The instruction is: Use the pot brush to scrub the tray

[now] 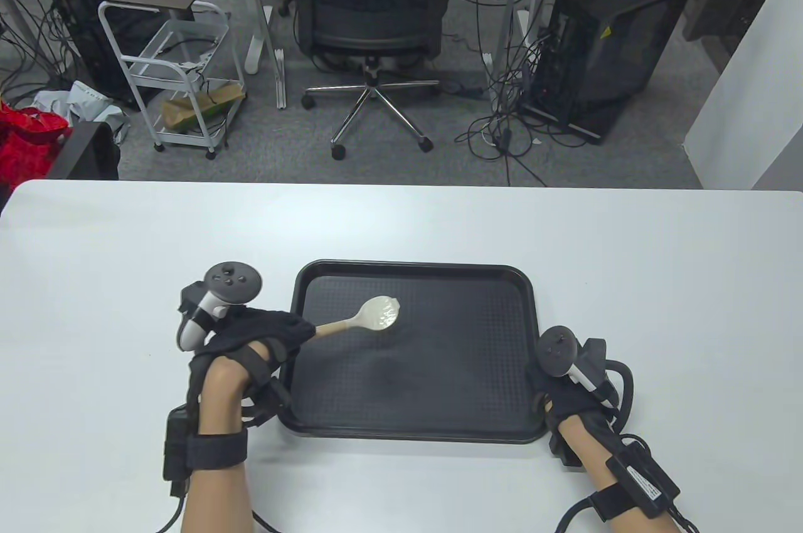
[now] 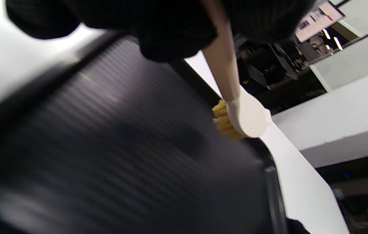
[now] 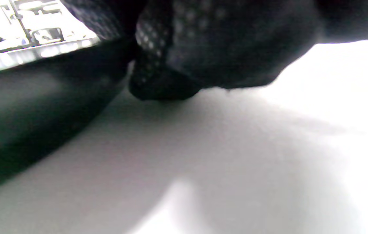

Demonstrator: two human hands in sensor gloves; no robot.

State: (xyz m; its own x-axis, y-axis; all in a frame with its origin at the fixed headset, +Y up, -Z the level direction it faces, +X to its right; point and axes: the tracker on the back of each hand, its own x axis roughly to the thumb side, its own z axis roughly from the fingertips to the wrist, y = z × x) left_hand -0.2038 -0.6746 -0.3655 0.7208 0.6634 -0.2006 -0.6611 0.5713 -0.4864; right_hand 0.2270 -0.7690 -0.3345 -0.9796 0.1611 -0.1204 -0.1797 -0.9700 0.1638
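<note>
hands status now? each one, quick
Left hand: grips the pot brush handle, head over the tray.
Right hand: at the tray's right edge; grip cannot be told.

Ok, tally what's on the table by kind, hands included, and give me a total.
Tray: 1
Brush: 1
Hands: 2, left hand and right hand
Total: 4
</note>
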